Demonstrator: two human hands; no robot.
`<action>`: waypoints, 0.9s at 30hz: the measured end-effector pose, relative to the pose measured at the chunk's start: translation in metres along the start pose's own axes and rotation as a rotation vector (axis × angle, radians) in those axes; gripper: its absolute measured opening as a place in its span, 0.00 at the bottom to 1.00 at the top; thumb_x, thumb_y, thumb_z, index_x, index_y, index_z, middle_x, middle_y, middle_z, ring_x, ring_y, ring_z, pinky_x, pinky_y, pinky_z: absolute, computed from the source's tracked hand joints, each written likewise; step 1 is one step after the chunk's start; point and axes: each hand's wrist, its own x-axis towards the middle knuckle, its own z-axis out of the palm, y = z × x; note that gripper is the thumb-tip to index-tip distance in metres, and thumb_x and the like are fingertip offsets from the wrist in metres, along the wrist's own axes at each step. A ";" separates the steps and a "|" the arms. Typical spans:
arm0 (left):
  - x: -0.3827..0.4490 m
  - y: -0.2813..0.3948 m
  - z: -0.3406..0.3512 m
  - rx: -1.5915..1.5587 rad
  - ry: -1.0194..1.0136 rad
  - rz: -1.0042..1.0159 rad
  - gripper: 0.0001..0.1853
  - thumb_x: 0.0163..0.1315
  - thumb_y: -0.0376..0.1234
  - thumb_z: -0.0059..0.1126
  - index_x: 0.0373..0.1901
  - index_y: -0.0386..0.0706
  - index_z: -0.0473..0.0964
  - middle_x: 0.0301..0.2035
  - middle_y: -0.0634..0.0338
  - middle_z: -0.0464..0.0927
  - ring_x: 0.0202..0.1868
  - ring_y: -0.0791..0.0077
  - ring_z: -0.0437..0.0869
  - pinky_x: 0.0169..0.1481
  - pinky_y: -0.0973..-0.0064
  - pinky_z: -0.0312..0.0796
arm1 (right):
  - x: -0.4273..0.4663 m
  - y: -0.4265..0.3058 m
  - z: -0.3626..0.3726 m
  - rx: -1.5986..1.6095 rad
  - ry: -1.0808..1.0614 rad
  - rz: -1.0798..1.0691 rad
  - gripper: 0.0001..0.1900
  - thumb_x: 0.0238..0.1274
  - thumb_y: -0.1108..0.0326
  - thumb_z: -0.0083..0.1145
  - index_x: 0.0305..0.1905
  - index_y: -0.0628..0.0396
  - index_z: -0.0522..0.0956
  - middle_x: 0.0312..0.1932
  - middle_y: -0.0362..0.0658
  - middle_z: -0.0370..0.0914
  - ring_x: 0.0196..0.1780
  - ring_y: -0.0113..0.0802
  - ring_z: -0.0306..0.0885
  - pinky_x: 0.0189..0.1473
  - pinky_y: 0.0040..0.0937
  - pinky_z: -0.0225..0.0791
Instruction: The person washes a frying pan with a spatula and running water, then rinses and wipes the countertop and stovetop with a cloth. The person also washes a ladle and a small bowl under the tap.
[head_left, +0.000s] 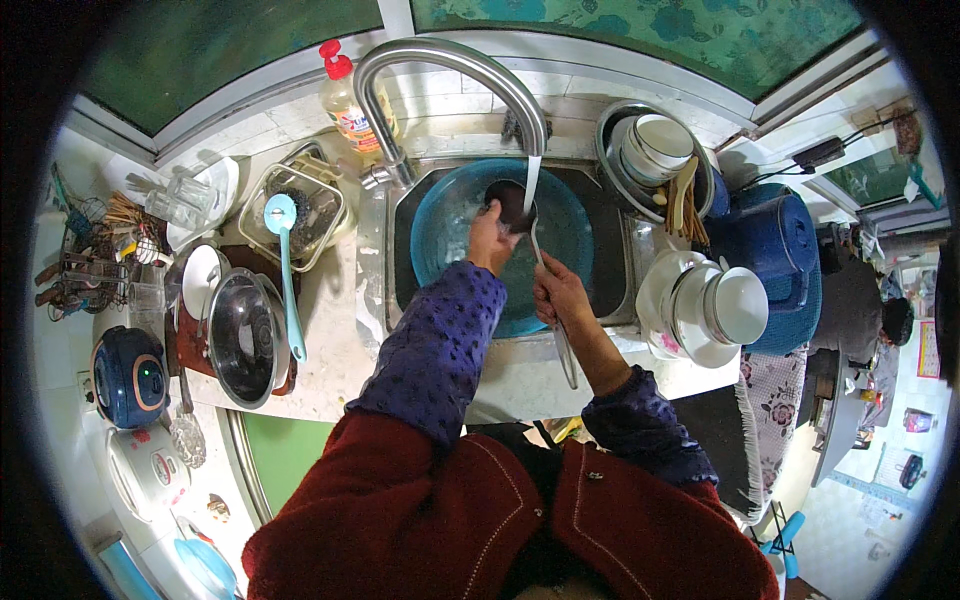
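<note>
Under the running water of the steel faucet, a long-handled ladle is held over the sink. My right hand grips its metal handle, whose end sticks out below the fist. My left hand is at the ladle's dark, round head, with the thumb along its near rim; some fingers are hidden. Beneath both hands, a blue translucent basin sits in the sink. It appears to hold water. The stream falls on the right side of the ladle's head.
To the right stand a steel basin of bowls and wooden utensils, stacked white bowls and a blue pitcher. On the left are a glass container, a light-blue brush, a steel bowl and a detergent bottle.
</note>
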 end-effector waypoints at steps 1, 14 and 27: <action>-0.009 -0.006 0.008 0.020 0.004 -0.059 0.19 0.66 0.43 0.47 0.49 0.39 0.65 0.44 0.47 0.75 0.40 0.52 0.80 0.50 0.53 0.73 | 0.008 0.001 0.003 -0.189 0.078 -0.177 0.21 0.65 0.65 0.47 0.63 0.47 0.64 0.17 0.39 0.67 0.14 0.28 0.64 0.14 0.29 0.57; -0.069 0.005 0.025 0.731 -0.078 -0.079 0.08 0.65 0.35 0.49 0.38 0.39 0.72 0.23 0.59 0.75 0.19 0.79 0.71 0.21 0.77 0.64 | 0.027 -0.005 0.028 -0.875 0.214 -1.086 0.15 0.65 0.66 0.44 0.54 0.56 0.73 0.51 0.51 0.74 0.56 0.47 0.70 0.56 0.34 0.63; -0.083 0.040 0.041 1.165 -0.226 -0.036 0.05 0.63 0.31 0.50 0.33 0.40 0.72 0.22 0.66 0.72 0.20 0.83 0.66 0.21 0.82 0.57 | 0.075 -0.018 0.047 -0.565 0.406 -1.007 0.19 0.62 0.61 0.42 0.55 0.58 0.67 0.55 0.57 0.66 0.55 0.58 0.65 0.52 0.46 0.62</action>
